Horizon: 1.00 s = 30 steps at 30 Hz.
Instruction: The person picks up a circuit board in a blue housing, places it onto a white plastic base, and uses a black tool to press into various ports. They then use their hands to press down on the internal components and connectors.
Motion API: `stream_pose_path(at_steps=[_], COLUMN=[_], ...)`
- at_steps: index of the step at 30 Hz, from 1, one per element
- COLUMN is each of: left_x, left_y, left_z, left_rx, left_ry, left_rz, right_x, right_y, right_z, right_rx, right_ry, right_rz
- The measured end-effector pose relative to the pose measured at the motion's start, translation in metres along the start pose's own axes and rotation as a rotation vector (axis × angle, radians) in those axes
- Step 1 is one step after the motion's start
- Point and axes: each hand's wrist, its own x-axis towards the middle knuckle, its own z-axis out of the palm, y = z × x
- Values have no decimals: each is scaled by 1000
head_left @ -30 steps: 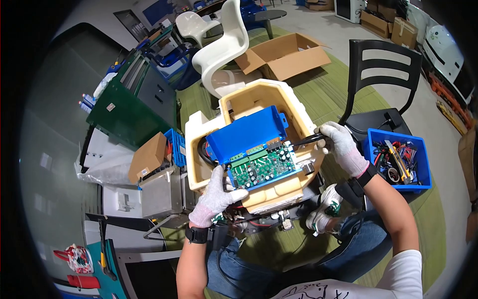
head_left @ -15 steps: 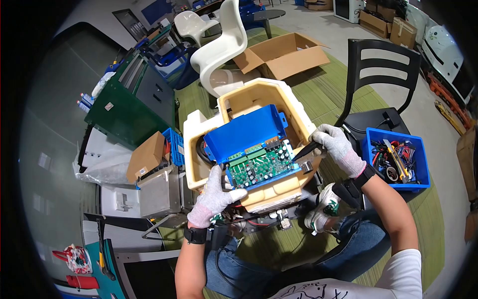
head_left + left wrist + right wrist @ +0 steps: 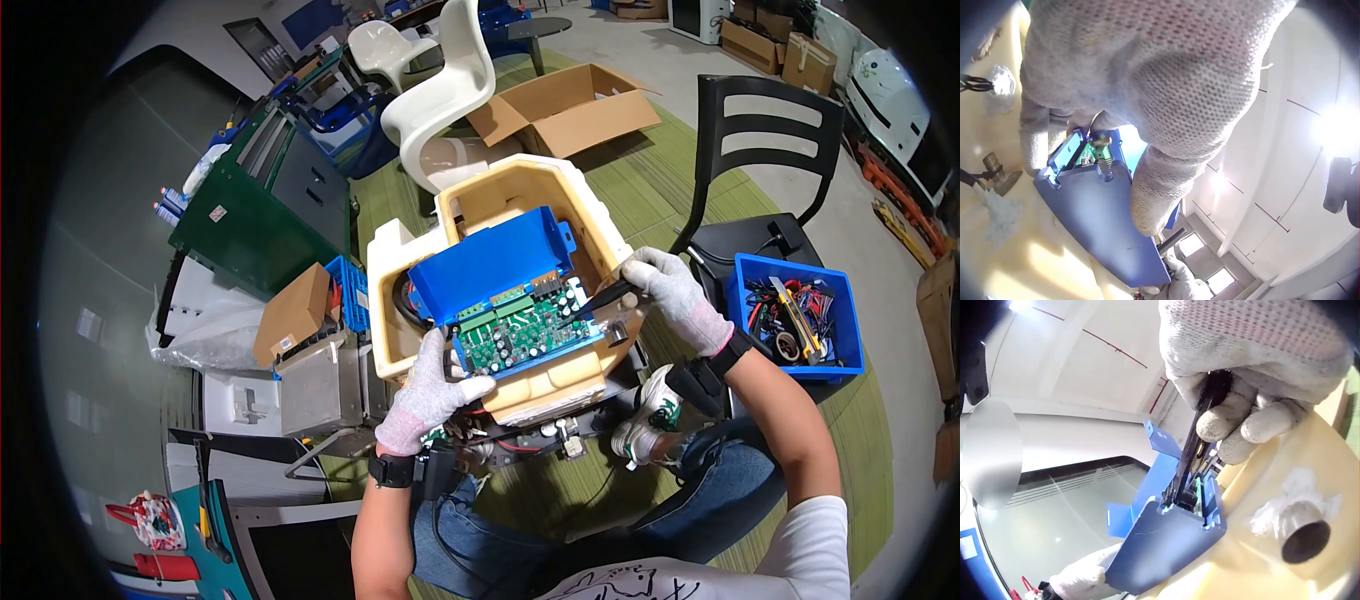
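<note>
A green circuit board [image 3: 505,338] lies in an opened blue metal case [image 3: 488,256], its raised flap standing behind it. This case sits on a cream-coloured hollow housing [image 3: 548,398]. My gloved left hand [image 3: 430,392] grips the case's left end, thumb on one side and fingers on the other, as the left wrist view shows. In my gloved right hand [image 3: 672,296] I pinch black tweezers [image 3: 1186,459]; their tip points down at the right part of the board. From the right wrist, the case's blue side wall [image 3: 1163,550] hides most of the board.
A blue bin [image 3: 848,330] of tools and wires stands on a black chair [image 3: 765,130] at right. Beyond the housing are a white chair [image 3: 470,75] and an open cardboard box [image 3: 590,125]. A green cabinet [image 3: 235,225] and a metal box [image 3: 318,392] stand at left.
My right hand has moved slightly left, bringing the tweezers from beside the case to over the board, tip lowered. The left hand keeps its grip on the case.
</note>
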Motion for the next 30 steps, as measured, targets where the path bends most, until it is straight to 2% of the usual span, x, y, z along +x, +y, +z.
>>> stream_pose_path(at_steps=[3, 9, 15, 21, 27, 30], left_x=[0, 2, 4, 9, 7, 4], left_y=[0, -3, -11, -21, -17, -6], left_z=[1, -1, -3, -5, -3, -2], left_rx=[-21, 20, 50, 127, 42, 4], left_ry=[4, 2, 20, 30, 28, 14], left_rz=[24, 18, 42, 76, 57, 1], right_x=[1, -3, -10, -13, -20, -25], right_y=[11, 9, 2, -1, -10, -18], right_z=[8, 13, 14, 15, 20, 24], right_rx=[26, 83, 16, -18, -384, -529], right_ry=[-80, -59, 37, 49, 125, 115], right_rz=[-62, -18, -110, -124, -323, -304])
